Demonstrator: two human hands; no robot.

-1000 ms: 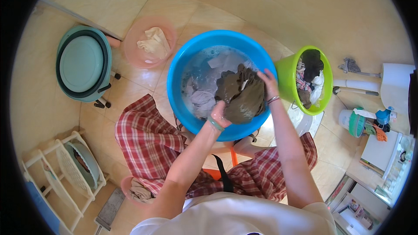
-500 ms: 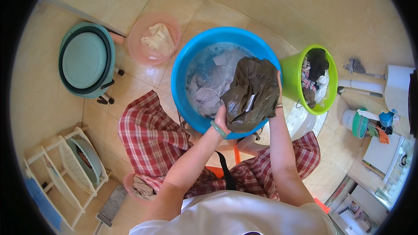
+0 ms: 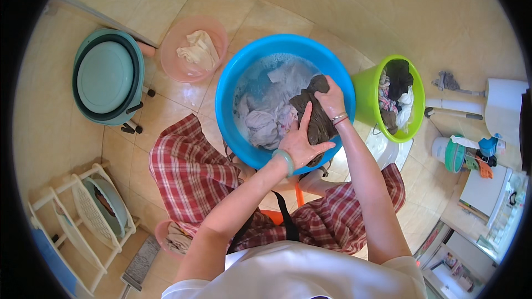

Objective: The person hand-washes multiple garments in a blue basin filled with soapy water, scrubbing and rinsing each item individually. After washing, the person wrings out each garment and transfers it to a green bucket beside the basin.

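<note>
In the head view, with the clock face centred on the blue basin [image 3: 223, 112], the dark brown cloth [image 3: 317, 125] is bunched at 4 o'clock, within the rim's outline. The left hand [image 3: 299, 147] lies against its near left side, fingers spread wide, thumb toward 3 o'clock. The right hand [image 3: 331, 101] has its fingers closed around the cloth's far end. Whether the cloth touches the water cannot be told. Pale wet laundry [image 3: 263, 126] sits in sudsy water from 12 round to 8 o'clock. Just beside the basin at 3 o'clock, a tilted lime-green bucket [image 3: 367, 99] holds mixed clothes [image 3: 399, 86]. At 10 o'clock, a pink basin [image 3: 169, 58] carries a cream cloth [image 3: 198, 50].
</note>
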